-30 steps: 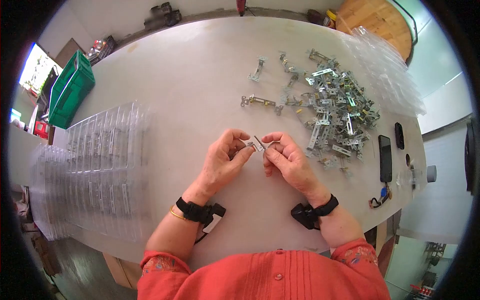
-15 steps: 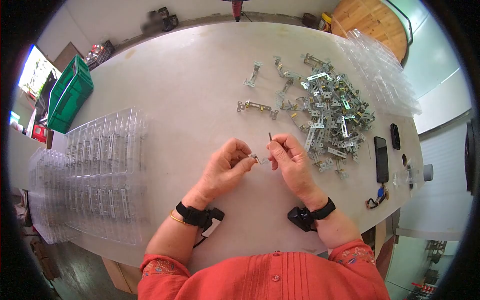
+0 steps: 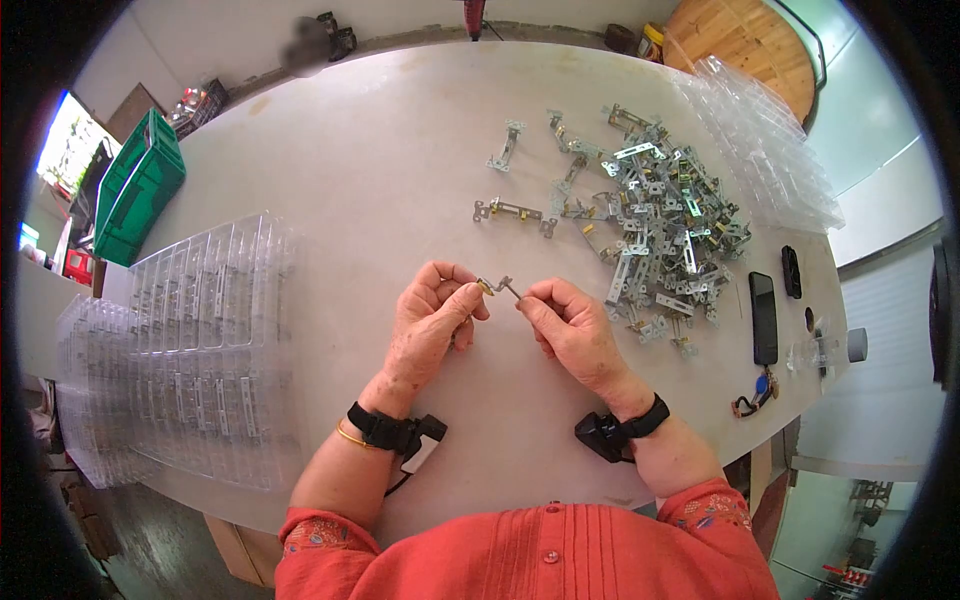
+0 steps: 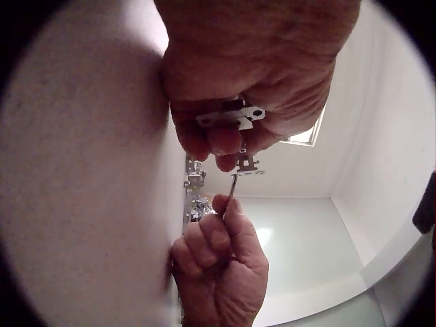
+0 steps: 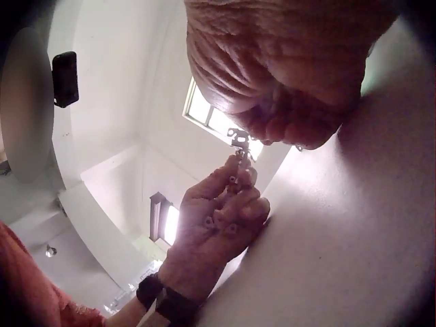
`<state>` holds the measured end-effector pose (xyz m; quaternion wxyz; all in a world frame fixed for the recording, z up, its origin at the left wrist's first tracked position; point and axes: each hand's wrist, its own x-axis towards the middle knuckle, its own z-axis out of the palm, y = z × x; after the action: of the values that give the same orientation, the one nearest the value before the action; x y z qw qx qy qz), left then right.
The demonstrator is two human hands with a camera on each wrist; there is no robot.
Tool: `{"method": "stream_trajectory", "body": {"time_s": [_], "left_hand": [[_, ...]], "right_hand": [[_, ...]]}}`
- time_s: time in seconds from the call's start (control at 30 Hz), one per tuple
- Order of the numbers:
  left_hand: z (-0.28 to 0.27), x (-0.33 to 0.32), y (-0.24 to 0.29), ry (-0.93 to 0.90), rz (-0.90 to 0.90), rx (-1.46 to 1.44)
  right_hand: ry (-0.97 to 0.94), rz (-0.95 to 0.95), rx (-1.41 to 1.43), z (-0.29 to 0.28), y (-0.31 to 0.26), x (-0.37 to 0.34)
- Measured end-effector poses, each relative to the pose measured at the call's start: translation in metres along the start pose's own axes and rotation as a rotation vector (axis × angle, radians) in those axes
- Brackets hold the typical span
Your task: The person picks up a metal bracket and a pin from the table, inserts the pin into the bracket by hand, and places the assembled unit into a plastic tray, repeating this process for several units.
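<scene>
My left hand (image 3: 425,325) grips a small metal bracket with brass-coloured parts, its flat end (image 3: 505,282) jutting out toward the right hand. In the left wrist view another plate of the bracket (image 4: 231,117) shows at the curled fingers; the middle is hidden in the hand. My right hand (image 3: 580,335) pinches a thin metal rod (image 4: 231,191) between thumb and forefinger. The rod's tip is right at the bracket's jutting end. Both hands are over the table (image 3: 380,190), in front of the red shirt.
A heap of similar metal brackets (image 3: 670,225) lies to the right, with several loose ones nearby. Clear plastic trays (image 3: 215,340) holding brackets stand at the left; more clear trays (image 3: 770,150) lie at the far right. A phone (image 3: 763,318) and a green crate (image 3: 140,190) are also there.
The left hand has shifted up and left with the bracket, whose brass part now shows. The right hand's rod, pointing upward half a second ago, has tipped over toward the bracket's end.
</scene>
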<state>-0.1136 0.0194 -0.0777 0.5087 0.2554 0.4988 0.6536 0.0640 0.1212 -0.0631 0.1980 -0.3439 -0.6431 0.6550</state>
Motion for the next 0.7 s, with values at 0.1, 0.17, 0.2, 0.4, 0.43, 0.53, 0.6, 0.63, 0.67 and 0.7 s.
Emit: {"method": "stream_trajectory", "body": {"time_s": [0.1,0.17,0.2,0.4,0.43,0.53,0.6,0.63,0.67,0.7], "left_hand": [[0.001,0.0,0.0,-0.003,0.012,0.028],[0.001,-0.001,0.0,-0.004,0.017,0.053],[0.001,-0.001,0.0,-0.002,0.022,0.07],[0.005,-0.003,0.002,-0.063,0.054,0.244],[0.006,-0.003,0.0,-0.067,0.072,0.265],[0.008,-0.004,0.0,-0.064,0.12,0.288],[0.008,-0.004,0.001,-0.077,0.116,0.282],[0.007,-0.005,0.001,-0.089,0.111,0.277],[0.007,-0.005,-0.002,-0.089,0.111,0.277],[0.006,-0.004,-0.007,-0.129,0.147,0.27]], "right_hand": [[0.007,-0.023,-0.027,0.0,0.001,0.0],[0.018,-0.052,-0.044,-0.002,0.005,0.001],[0.018,-0.051,-0.044,-0.002,0.004,0.001],[-0.018,-0.074,-0.06,-0.001,0.0,0.0],[-0.04,-0.02,-0.002,-0.002,-0.001,0.001],[-0.086,0.04,0.11,-0.005,0.004,0.004],[-0.108,0.048,0.163,-0.008,0.005,0.005],[-0.137,0.098,0.25,-0.009,0.004,0.006],[-0.165,0.148,0.338,-0.009,0.003,0.006],[-0.165,0.147,0.338,-0.009,0.002,0.005]]}}
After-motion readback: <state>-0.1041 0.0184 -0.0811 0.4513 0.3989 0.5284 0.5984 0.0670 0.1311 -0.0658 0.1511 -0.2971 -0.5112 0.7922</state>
